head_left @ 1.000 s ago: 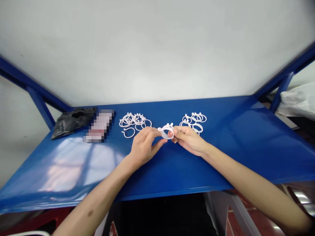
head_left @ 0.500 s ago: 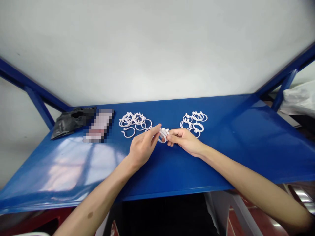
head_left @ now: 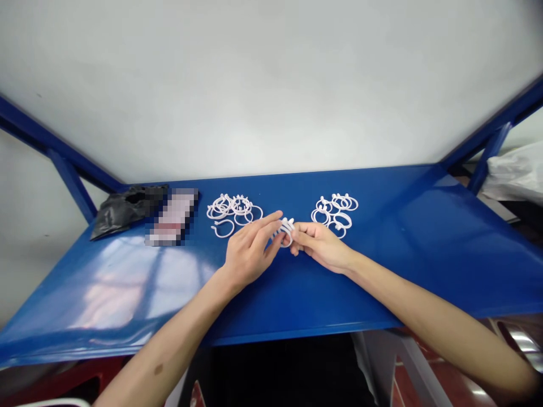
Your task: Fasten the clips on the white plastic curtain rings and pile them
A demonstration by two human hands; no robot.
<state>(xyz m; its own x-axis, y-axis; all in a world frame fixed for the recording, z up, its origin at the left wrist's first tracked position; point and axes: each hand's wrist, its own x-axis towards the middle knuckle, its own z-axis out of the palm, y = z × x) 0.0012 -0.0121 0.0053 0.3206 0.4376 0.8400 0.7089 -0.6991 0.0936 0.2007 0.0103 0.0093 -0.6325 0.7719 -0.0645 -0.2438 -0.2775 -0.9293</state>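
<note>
Several white plastic rings, which look like shower curtain rings [head_left: 287, 233], stand bunched together between my two hands, their ball ends upward. My right hand [head_left: 319, 244] is closed, pinching the bunch from the right with thumb and fingers. From the left, my left hand [head_left: 251, 249] curls its thumb and fingers about the same rings; its fingertips partly hide them. Behind my left hand lies a tangled pile of open white rings [head_left: 229, 206]. A second group of rings [head_left: 333, 212] rests beyond my right hand, some of them overlapping.
The blue table [head_left: 271, 311] has a glossy top with window reflections at left. A black plastic bag [head_left: 123, 212] and a blurred-out flat object [head_left: 172, 217] lie on its left side. Blue frame bars [head_left: 70, 181] rise at both ends before a pale wall. A whitish bag [head_left: 515, 172] sits far right.
My left fingers have shifted a little right and spread farther over the bunch, and more rings now show side by side in it. My right hand keeps its hold.
</note>
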